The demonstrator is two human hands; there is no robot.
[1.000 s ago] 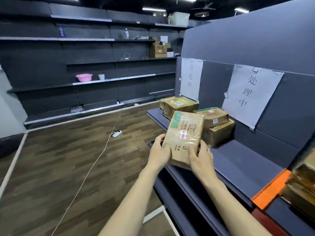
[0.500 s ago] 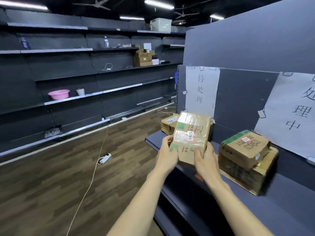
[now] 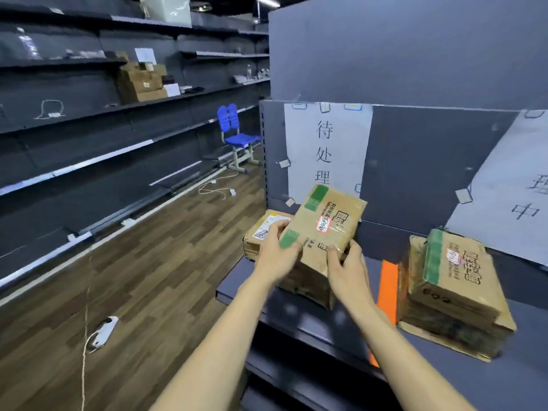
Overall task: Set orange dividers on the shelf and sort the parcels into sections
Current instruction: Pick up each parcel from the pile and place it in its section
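Dark stockroom, wood-plank floor (image 3: 142, 277), grey wall shelving (image 3: 89, 114); near shelf (image 3: 296, 312) carries the parcels.
Paper sign (image 3: 327, 149) on back panel. Blue chair (image 3: 237, 137) far aisle. Two stacked parcels (image 3: 453, 289) right of orange divider (image 3: 388, 286). Both hands, left (image 3: 277, 256) and right (image 3: 350, 268), grip held parcel (image 3: 326, 229), tilted above lower parcels (image 3: 267, 232) in left section. Power strip (image 3: 102, 333) on floor.

Left hand (image 3: 274, 256) and right hand (image 3: 345, 266) gripping a taped parcel (image 3: 329, 226) — orange divider (image 3: 388, 287) just beside.
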